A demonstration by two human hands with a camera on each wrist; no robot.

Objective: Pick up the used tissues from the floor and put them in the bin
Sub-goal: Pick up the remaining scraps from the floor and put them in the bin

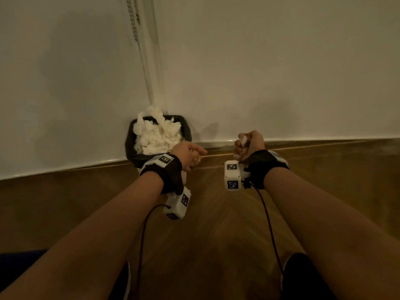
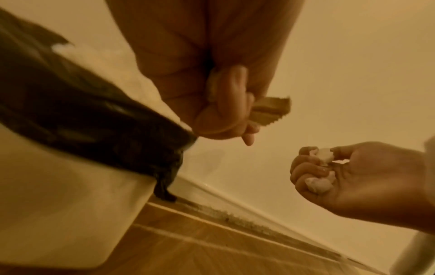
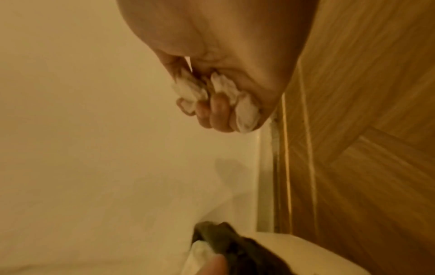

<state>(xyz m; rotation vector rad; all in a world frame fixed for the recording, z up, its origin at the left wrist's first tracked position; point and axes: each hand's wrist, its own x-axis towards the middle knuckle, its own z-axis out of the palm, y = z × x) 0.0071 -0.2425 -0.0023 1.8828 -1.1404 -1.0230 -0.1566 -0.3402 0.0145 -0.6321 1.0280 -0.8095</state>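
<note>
Looking down from the head camera, the bin (image 1: 187, 135), lined with a black bag, stands on the wooden floor (image 1: 205, 224) against the white wall (image 1: 281, 72), heaped past its rim with crumpled tissues (image 1: 155, 135). The left hand (image 1: 188, 154) hovers at the bin's right edge, fingers curled with a scrap of white showing beneath them. The right hand (image 1: 249, 145) is held well to the right of the bin, fist closed around a wad of tissue (image 1: 244, 140).

From the left wrist, the left hand's fingers (image 2: 226, 104) are folded onto the palm, pinching a thin tissue scrap (image 2: 213, 85). Across the gap, the right hand shows white lumps squeezed between curled fingers.

From the right wrist, the fingers (image 3: 216, 111) are clamped together on the wad, tissue bulging out between them; the bin's black liner (image 3: 235, 249) lies below.

Tissue like this should be nearly weightless, soft and easily torn, so a whole-hand squeeze on the bulk of a wad suits it better than plucking at a loose corner. With the pile so high, anything dropped on top may well roll off; pressing it down into the heap seems wise.
</note>
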